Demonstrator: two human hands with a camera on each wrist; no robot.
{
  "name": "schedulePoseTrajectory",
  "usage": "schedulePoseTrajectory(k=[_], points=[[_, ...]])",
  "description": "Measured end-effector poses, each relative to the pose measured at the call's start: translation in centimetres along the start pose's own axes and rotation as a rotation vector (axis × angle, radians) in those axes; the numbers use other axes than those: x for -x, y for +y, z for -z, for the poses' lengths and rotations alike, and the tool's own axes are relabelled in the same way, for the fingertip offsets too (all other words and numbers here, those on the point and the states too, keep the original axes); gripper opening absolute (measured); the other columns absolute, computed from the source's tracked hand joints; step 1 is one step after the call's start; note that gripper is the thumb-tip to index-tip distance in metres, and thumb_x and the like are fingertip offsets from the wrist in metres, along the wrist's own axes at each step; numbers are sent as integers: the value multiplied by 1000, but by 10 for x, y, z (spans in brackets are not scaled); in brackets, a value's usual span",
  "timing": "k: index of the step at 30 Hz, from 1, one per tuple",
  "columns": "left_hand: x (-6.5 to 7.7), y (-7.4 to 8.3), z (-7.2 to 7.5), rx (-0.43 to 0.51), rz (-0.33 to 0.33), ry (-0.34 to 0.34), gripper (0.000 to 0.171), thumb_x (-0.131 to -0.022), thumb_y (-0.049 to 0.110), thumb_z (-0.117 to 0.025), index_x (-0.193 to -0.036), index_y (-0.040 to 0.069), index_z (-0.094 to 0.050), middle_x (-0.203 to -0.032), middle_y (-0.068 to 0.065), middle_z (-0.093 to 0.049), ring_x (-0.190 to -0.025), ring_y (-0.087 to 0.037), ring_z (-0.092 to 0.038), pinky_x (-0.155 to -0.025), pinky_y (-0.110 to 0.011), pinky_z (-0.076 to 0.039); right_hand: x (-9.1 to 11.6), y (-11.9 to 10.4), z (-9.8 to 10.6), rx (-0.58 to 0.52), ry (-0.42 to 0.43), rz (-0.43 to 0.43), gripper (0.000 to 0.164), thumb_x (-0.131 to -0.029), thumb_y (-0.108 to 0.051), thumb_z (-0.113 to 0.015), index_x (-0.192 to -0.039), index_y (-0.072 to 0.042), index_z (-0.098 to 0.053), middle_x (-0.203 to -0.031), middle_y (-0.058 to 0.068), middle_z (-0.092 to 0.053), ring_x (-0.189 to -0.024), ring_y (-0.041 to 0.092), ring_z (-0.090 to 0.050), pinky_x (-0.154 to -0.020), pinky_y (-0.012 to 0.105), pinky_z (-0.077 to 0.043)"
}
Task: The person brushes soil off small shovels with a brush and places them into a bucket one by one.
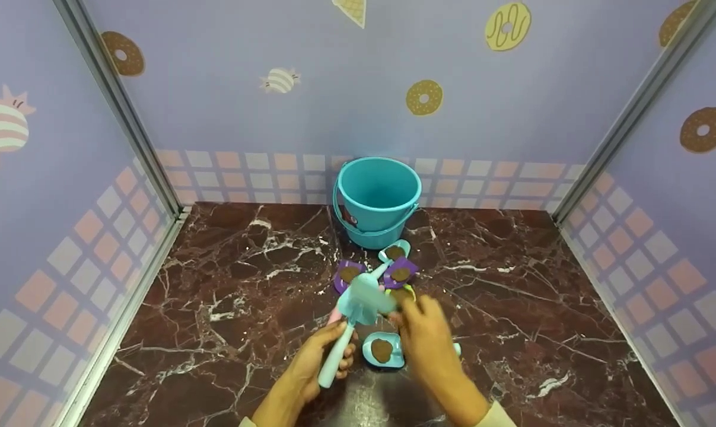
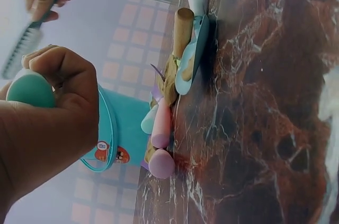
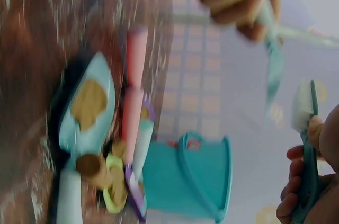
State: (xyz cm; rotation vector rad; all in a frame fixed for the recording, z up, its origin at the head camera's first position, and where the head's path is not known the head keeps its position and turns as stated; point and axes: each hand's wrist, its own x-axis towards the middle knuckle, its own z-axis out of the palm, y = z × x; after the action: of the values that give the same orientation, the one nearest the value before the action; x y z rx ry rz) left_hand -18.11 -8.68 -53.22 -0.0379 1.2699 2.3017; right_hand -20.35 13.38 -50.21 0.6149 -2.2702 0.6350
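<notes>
Over the tabletop my left hand (image 1: 310, 363) grips the handle of a light teal toy shovel (image 1: 336, 359), its blade tilted up and away. My right hand (image 1: 430, 338) holds a brush (image 3: 306, 181) with a dark green handle and pale bristles. In the head view the brush head is blurred and overlaps the shovel blade. Below and between the hands lies a light blue scoop (image 1: 397, 357) with a brown clump in it. Beyond are purple toy shovels (image 1: 414, 265) and another teal scoop (image 1: 404, 244), also bearing brown clumps. Pink handles (image 2: 161, 128) show beside them in the left wrist view.
A teal bucket (image 1: 376, 225) with its handle hanging down stands behind the tools, near the back wall (image 1: 215, 107). A brown cylinder (image 2: 183, 28) and a yellow-green tool (image 3: 112, 197) lie among the scoops. Pale crumbs dot the dark marbled table (image 1: 227, 332); panels enclose its sides.
</notes>
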Motion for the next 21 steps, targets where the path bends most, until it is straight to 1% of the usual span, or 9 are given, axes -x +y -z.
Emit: schedulePoseTrajectory(k=[5, 9, 10, 12, 14, 16, 17, 19, 21], points=[[2, 0, -3, -15, -13, 60, 36, -103, 31, -49, -131, 9, -41, -73, -1, -54, -57, -7, -50, -49, -19, -42, 11, -17, -4, -39, -29, 91, 23, -94, -31, -67, -94, -8, -64, -78, 0, -36, -69, 12, -32, -59, 24, -33], [0, 0, -3, -23, -25, 3, 30, -105, 32, -48, -118, 5, -48, -73, 0, -55, -55, -7, -50, -47, -19, -41, 12, -10, -8, -8, 5, 53, 21, -90, -27, -72, -92, -8, -63, -77, 0, -37, -68, 14, -35, -57, 26, -35], [0, 0, -2, -23, -27, -22, 32, -105, 32, -48, -126, 7, -48, -74, -1, -55, -55, -7, -50, -47, -19, -41, 11, -6, -8, -4, 12, 39, 21, -90, -26, -73, -92, -8, -63, -77, 1, -39, -68, 16, -38, -57, 27, -38], [0, -1, -1, -18, -29, -71, 41, -106, 32, -47, -143, 16, -43, -77, -1, -56, -54, -7, -49, -46, -19, -41, 8, 3, -7, 14, 19, -5, 19, -90, -23, -74, -93, -7, -64, -77, 2, -42, -70, 18, -42, -57, 30, -42], [1, -3, 0, -20, -32, -102, 58, -106, 32, -46, -158, 32, -21, -80, -2, -56, -55, -8, -50, -46, -20, -41, 4, 12, -6, 45, 18, -48, 19, -91, -21, -74, -93, -7, -63, -76, 3, -42, -69, 20, -43, -57, 31, -42], [1, -4, 1, -14, -32, -117, 70, -107, 31, -46, -158, 50, -2, -82, -2, -56, -56, -8, -50, -47, -20, -40, 1, 18, -5, 75, 12, -90, 16, -92, -19, -73, -93, -7, -62, -76, 2, -40, -69, 21, -42, -57, 32, -41], [0, -4, 2, -15, -30, -114, 67, -107, 30, -45, -158, 49, -5, -81, -2, -56, -56, -8, -50, -47, -20, -40, 1, 19, -5, 89, 15, -103, 17, -91, -18, -74, -92, -7, -61, -75, 3, -39, -68, 21, -41, -57, 33, -40], [-1, -4, 3, -12, -21, -83, 51, -107, 30, -44, -155, 32, -28, -78, -2, -55, -55, -8, -50, -47, -20, -40, 1, 19, -4, 90, 19, -107, 18, -91, -17, -74, -90, -7, -59, -75, 3, -39, -68, 21, -41, -57, 33, -39], [-2, -3, 4, -15, -10, -42, 35, -107, 32, -44, -137, 16, -48, -75, -1, -54, -55, -8, -49, -47, -20, -40, 3, 13, -3, 63, 19, -77, 18, -91, -19, -74, -90, -8, -60, -76, 3, -40, -69, 20, -41, -57, 33, -41]])
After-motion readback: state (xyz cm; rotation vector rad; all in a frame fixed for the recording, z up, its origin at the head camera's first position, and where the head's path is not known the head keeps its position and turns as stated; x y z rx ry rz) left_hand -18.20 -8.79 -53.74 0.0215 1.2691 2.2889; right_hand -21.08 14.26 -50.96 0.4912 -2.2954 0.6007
